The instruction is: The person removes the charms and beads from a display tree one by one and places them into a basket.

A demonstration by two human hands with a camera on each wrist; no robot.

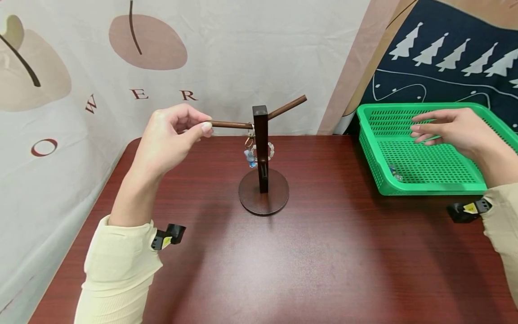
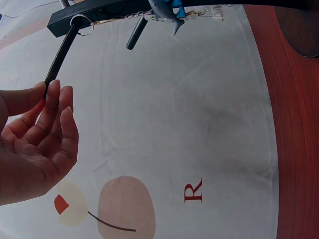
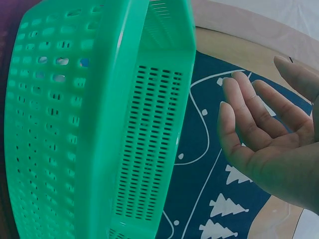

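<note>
A dark wooden stand (image 1: 262, 148) with a round base and side pegs stands on the table. My left hand (image 1: 171, 135) pinches the outer end of its upper left peg (image 1: 231, 124) between thumb and fingers. A keychain (image 1: 250, 156) hangs by its ring on that peg, close against the post; its grey-blue dolphin charm (image 2: 164, 11) shows in the left wrist view. Behind the post a pale beaded loop (image 1: 271, 151) is partly hidden. My right hand (image 1: 455, 130), fingers loosely extended and holding nothing, hovers above the green basket (image 1: 429, 191).
A small beaded item (image 1: 395, 173) lies in the basket's near left corner. Another peg (image 1: 288, 107) juts up to the right from the post. Patterned cloth (image 1: 263, 58) hangs behind the reddish-brown table (image 1: 307, 261). Each wrist wears a small black camera.
</note>
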